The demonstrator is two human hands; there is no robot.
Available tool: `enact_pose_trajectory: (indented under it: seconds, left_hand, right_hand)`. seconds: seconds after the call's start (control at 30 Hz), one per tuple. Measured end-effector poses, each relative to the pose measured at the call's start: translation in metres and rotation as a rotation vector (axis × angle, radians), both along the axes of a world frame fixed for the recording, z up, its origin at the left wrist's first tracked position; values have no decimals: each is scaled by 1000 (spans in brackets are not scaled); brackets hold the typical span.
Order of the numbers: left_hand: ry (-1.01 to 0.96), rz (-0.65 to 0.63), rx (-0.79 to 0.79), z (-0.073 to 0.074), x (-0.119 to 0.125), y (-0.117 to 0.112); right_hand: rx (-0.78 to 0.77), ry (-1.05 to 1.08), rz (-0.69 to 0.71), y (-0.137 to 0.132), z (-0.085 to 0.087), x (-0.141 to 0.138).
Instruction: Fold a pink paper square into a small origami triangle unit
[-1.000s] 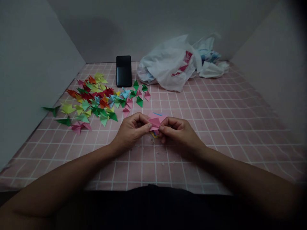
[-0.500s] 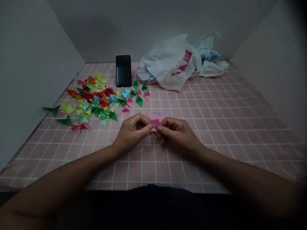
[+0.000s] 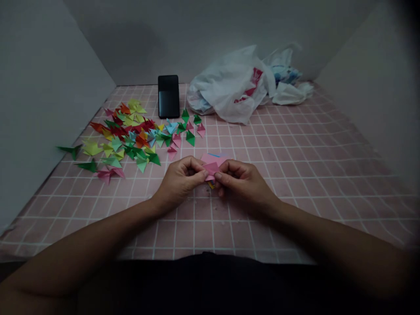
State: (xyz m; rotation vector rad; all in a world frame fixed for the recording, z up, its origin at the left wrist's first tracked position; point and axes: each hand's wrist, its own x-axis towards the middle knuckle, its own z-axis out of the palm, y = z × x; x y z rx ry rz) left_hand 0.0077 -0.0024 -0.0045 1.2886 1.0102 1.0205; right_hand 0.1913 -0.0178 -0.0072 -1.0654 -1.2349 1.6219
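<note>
From my remote post I look through the head camera, down onto a surface (image 3: 295, 175) covered in pink cloth with a white grid. Near its middle, midway between its left and right edges, is a small folded piece of pink paper (image 3: 211, 169). The left hand (image 3: 180, 178) pinches its left side between thumb and forefinger; the right hand (image 3: 248, 179) pinches its right side the same way, the other fingers curled in. Both forearms reach in over the surface's near edge. Just beneath and beyond the folded piece lie some paper sheets (image 3: 215, 158), mostly pink, with slips of blue and yellow showing; I cannot tell whether the folded piece touches them. To the left, spreading from the left edge toward the middle, is a crowd of folded paper shapes (image 3: 141, 162) in green, yellow, red, orange, light blue and pink, many with pointed tips. Close to the far edge, left of its centre, a black phone (image 3: 168, 97) stands upright. Right of it, along the far edge, sits a crumpled white plastic bag (image 3: 226, 87) with red markings, and beside that, toward the far right corner, more white wrapping (image 3: 290, 94) with blue patches.
</note>
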Motion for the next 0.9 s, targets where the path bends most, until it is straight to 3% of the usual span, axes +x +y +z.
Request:
enact_pose_trajectory:
  seconds: [0.53,0.7,0.9]
  left_hand:
    - [-179,81,-89,-5,2,-2]
    - [-172,30,-192,-2,1,-2]
    - [-83,-50,-206,0,-1,0]
  right_hand:
    - [1,17,-16,-2,3,-1]
    - [-23,-12,-5,0,3,-2]
    - [4,-78,4,1,3,-1]
